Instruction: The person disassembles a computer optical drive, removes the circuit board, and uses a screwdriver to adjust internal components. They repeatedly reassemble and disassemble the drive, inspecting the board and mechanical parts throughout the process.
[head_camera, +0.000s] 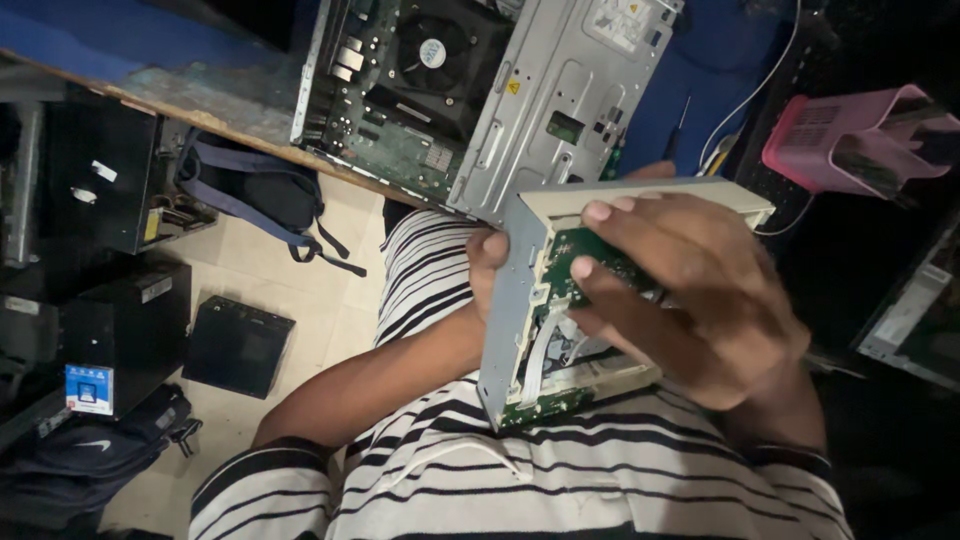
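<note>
I hold an opened optical drive (520, 330), a grey metal box with a beige front edge, a green circuit board and a white ribbon cable inside, in front of my striped shirt. My left hand (487, 265) grips its left side, mostly hidden behind the case. My right hand (690, 295) lies over the open top, fingers pressed on the green board.
An open desktop computer case (480, 90) with motherboard and fan lies on the blue-topped workbench (150, 60) ahead. A pink basket (850, 135) sits at right. Dark computer boxes (120, 340), a flat black box (238, 345) and bags (250, 185) rest on the tiled floor at left.
</note>
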